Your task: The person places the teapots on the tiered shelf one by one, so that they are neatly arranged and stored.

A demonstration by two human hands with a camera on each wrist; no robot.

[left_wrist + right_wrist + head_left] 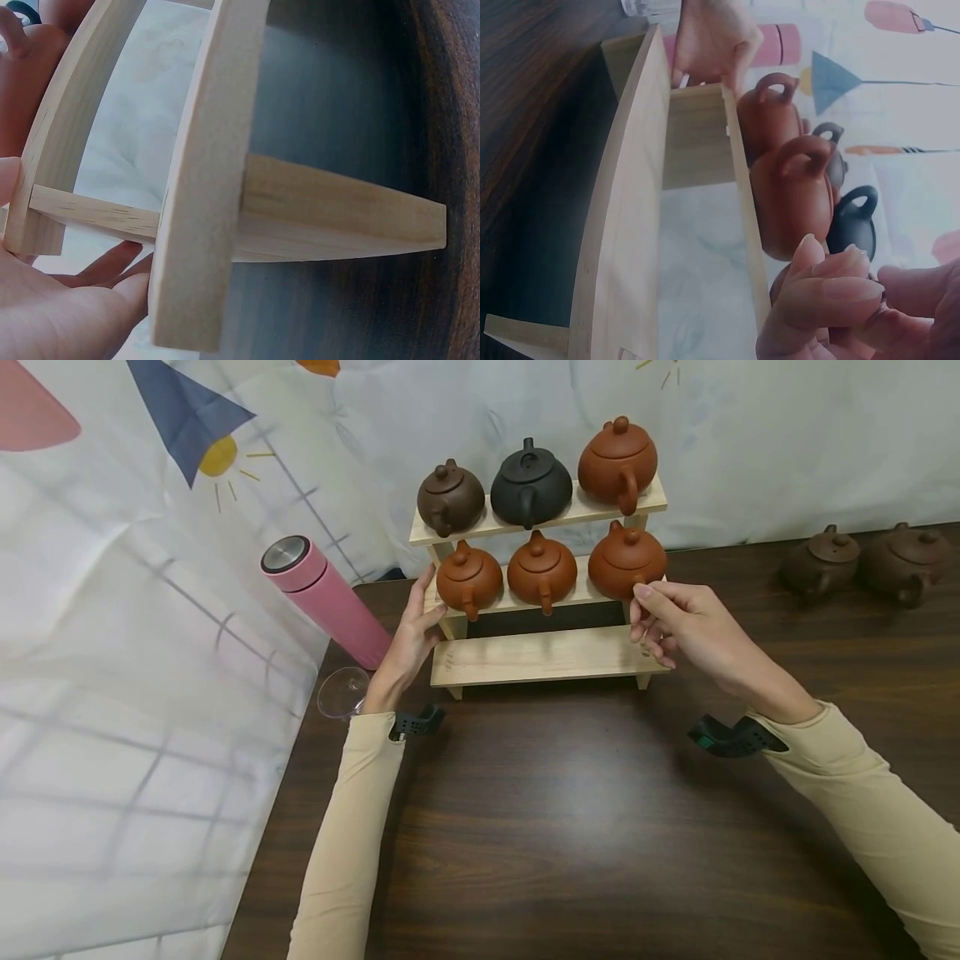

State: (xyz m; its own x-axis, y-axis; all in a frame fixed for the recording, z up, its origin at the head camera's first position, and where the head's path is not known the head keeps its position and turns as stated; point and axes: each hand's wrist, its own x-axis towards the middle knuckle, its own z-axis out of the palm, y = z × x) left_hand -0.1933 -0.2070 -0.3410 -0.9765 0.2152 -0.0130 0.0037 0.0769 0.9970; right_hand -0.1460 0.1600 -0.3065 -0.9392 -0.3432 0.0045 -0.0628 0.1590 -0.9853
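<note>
A stepped wooden display rack point(547, 657) carries teapots on its upper two tiers; the lowest board is bare. At the left end of the middle tier my left hand point(407, 643) grips the board, thumb over it and fingers around the upright in the left wrist view. My right hand point(693, 625) pinches the handle of the reddish-brown teapot point(626, 560) at the middle tier's right end. In the right wrist view its fingers point(832, 292) hide most of that pot. Two similar reddish teapots point(542, 568) point(468, 578) sit beside it, handles facing me.
On the top tier stand a dark brown teapot point(451, 500), a black teapot point(531, 487) and a larger reddish teapot point(617, 458). Two brown teapots point(821, 562) point(907, 562) are at the right. A pink flask point(337, 610) and a clear round lid point(343, 692) lie left of the rack.
</note>
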